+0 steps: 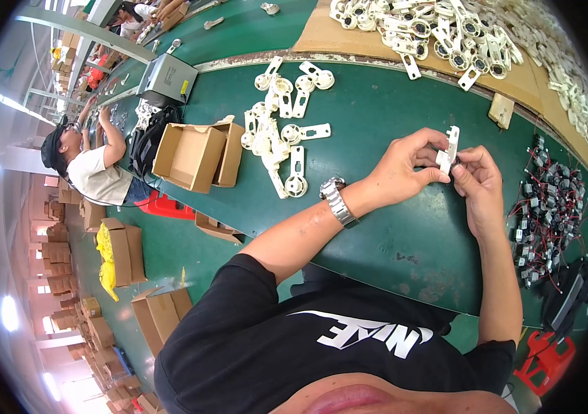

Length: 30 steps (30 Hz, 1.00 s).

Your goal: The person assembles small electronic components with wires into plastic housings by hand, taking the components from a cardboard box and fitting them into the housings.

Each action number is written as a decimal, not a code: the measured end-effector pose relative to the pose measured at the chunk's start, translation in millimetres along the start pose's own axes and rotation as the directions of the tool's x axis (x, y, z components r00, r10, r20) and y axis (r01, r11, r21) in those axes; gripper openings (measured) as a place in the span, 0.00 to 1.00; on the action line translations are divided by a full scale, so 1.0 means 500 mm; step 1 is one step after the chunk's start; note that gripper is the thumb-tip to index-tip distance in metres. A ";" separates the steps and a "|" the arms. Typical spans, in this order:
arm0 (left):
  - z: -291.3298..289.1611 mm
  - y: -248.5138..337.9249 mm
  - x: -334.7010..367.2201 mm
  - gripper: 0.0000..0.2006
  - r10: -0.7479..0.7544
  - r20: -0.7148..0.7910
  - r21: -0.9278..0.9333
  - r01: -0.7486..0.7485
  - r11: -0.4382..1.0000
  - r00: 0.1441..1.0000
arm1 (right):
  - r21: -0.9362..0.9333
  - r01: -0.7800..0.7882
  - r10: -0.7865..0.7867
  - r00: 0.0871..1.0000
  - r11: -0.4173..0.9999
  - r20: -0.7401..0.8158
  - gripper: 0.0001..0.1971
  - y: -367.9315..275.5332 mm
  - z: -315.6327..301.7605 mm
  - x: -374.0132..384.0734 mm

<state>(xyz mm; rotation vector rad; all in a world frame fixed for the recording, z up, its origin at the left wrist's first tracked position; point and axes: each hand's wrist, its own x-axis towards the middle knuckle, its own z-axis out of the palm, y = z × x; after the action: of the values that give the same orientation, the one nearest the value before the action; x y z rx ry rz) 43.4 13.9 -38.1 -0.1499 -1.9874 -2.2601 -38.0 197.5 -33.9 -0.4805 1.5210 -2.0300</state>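
A black short-sleeved T-shirt [252,352] bears a white print [339,337] across the chest, and a silver link-band wristwatch [337,203] encircles the left wrist [362,199].

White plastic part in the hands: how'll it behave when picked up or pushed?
Probably stiff: the white plastic part shows no bend between the left hand and right hand. Likely light: similar parts on the bench look thin and slotted. Pushed while flat, it should slide, not roll, given their long arms.

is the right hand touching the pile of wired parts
Apart: the head view plainly shows green tabletop between the right hand and the pile of wired parts.
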 end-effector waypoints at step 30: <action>-0.002 0.003 0.001 0.22 0.422 0.005 0.454 -0.378 0.807 0.907 | 0.096 -0.114 0.097 0.983 0.989 0.159 0.24 -0.013 0.017 0.001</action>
<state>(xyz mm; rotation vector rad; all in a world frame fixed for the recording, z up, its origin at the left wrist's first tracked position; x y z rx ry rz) 43.3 12.8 -36.9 -0.3654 -2.1175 -1.4860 -34.9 191.8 -25.1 -0.4919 1.3137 -1.9330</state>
